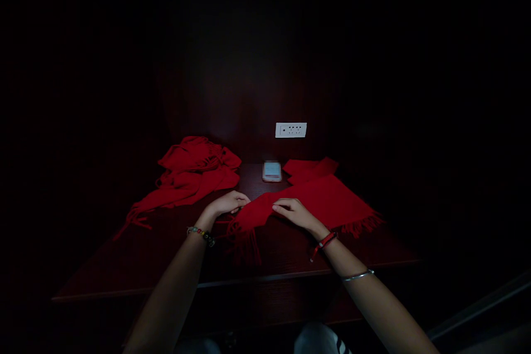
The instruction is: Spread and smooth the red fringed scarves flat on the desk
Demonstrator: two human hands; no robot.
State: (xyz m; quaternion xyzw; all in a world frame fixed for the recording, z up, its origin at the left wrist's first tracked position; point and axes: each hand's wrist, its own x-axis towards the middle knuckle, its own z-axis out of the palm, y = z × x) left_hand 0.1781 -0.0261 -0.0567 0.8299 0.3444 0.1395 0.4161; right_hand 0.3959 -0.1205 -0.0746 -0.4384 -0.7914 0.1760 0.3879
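Observation:
A red fringed scarf [313, 199] lies spread across the dark table, its fringe hanging toward me at the near left and on the right. My left hand [229, 203] is at the scarf's left end, its bent fingers closed on the cloth's edge. Farther right, my right hand [293, 211] rests over the near edge of the same scarf, thumb and fingers pinched together on the fabric. Part of the scarf under the fingers is hidden. To the left of my hands, a loose heap of red scarves [194, 168] lies crumpled with tassels trailing toward the front.
A small, blurred, pale-screened device [272, 171] stands at the back between the heap and the scarf. Behind it, a white socket panel [291, 130] is fixed to the dark wall. The table's front edge [265, 278] runs below my forearms. Surroundings are very dark.

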